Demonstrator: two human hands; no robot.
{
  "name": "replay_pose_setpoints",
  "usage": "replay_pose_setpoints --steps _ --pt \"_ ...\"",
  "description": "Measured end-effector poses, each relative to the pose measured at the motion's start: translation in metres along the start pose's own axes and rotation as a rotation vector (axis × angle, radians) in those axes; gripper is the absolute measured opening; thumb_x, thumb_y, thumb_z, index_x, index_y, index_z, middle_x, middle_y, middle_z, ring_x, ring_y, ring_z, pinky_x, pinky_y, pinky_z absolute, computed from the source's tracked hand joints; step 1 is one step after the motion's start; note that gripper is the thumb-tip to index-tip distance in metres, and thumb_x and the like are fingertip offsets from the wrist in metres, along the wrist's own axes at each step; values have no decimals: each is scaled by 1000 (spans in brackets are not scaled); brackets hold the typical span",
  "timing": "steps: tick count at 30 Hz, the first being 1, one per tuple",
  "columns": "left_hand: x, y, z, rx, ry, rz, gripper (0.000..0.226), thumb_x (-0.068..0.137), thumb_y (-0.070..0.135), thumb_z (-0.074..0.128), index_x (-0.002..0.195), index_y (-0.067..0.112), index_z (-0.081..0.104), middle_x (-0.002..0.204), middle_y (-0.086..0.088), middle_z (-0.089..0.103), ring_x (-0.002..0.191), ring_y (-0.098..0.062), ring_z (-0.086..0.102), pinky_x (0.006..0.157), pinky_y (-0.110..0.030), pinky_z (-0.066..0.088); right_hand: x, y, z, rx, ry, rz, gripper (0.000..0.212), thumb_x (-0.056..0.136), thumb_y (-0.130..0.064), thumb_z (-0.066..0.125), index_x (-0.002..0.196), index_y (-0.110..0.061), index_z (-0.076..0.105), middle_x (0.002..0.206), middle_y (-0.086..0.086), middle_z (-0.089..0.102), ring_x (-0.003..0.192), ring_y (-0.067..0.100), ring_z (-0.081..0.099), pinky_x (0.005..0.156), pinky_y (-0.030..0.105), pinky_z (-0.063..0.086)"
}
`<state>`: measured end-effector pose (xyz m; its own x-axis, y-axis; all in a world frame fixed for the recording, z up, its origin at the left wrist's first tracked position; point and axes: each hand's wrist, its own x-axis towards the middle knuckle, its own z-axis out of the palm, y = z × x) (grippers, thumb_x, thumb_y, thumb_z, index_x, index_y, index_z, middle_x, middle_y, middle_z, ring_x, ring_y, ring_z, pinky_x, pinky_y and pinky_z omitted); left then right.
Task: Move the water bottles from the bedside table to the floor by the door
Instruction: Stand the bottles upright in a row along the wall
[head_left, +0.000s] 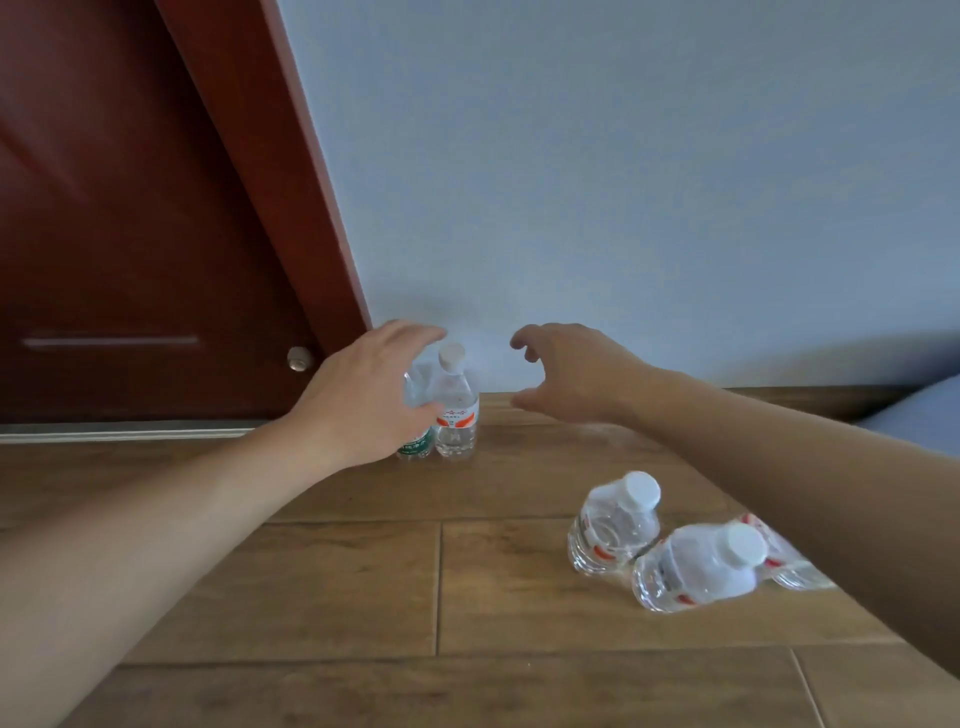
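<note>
**A:** What were the bottles made of?

**B:** Clear, ribbed plastic. They were short and rounded, each with a smooth white screw cap and water inside. I counted five, all upright on the floor (337, 582).

**A:** Where exactly?

**B:** Two stood side by side at the foot of the wall (597, 156), just right of the door (104, 208). One was a green-labelled bottle (415, 448) and the other an orange-labelled bottle (457, 415). Three more stood nearer and to the right. There the front-left bottle (613, 525) and the front-middle bottle (696, 569) were just beside each other. A half-hidden bottle (792, 569) showed its red-marked label from behind the right forearm.

**A:** And the hands?

**B:** The left hand (363, 395) arched over the green-labelled bottle and covered most of it. Its thumb lay low across the front and its fingers reached past the top. I could not tell whether it gripped the bottle or only curved around it. The right hand (576, 374) hung in the air right of that pair, thumb and fingers apart and loosely curled, holding nothing.

**A:** The surroundings?

**B:** The floor was matt brown wood-grain planks with dark seams. There was one smooth, dark red-brown door with one round metal knob (300, 358) low by its edge. The wall was flat pale blue-grey with a brown skirting board (779, 397). One soft blue-grey shape (919, 415) sat at the right edge, and I could not tell what it was.
</note>
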<state>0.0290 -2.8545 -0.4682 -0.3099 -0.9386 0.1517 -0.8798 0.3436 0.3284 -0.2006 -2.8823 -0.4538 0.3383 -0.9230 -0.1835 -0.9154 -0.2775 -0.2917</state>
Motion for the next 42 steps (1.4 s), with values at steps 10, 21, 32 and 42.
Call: replay_pose_setpoints --steps 10,21,32,42 --pt "-4 115 25 -210 -296 189 63 81 49 74 137 34 50 115 21 52 110 -5 54 95 -25 43 -96 54 -28 -90 -11 34 48 84 -40 66 129 -25 55 124 -6 61 104 14 58 90 29 44" --pt "3 168 69 -134 -420 272 40 75 41 75 113 32 68 110 11 61 103 -14 59 85 -34 48 -171 85 -13 -99 -260 -3 42 79 -55 67 118 -40 60 107 -21 57 92 3 50 80 25 39" --pt "3 164 74 -91 -435 263 23 82 19 66 104 20 71 102 2 68 94 -17 60 83 -39 52 -171 94 8 -169 -214 -23 33 84 -28 70 117 -32 64 111 -10 61 97 11 50 79 27 38" --pt "4 143 55 -134 -455 163 28 80 21 75 108 23 72 105 6 68 98 -16 60 86 -35 51 -148 93 0 24 -84 78 32 77 -27 74 108 -34 70 107 -16 66 96 10 57 80 28 48"
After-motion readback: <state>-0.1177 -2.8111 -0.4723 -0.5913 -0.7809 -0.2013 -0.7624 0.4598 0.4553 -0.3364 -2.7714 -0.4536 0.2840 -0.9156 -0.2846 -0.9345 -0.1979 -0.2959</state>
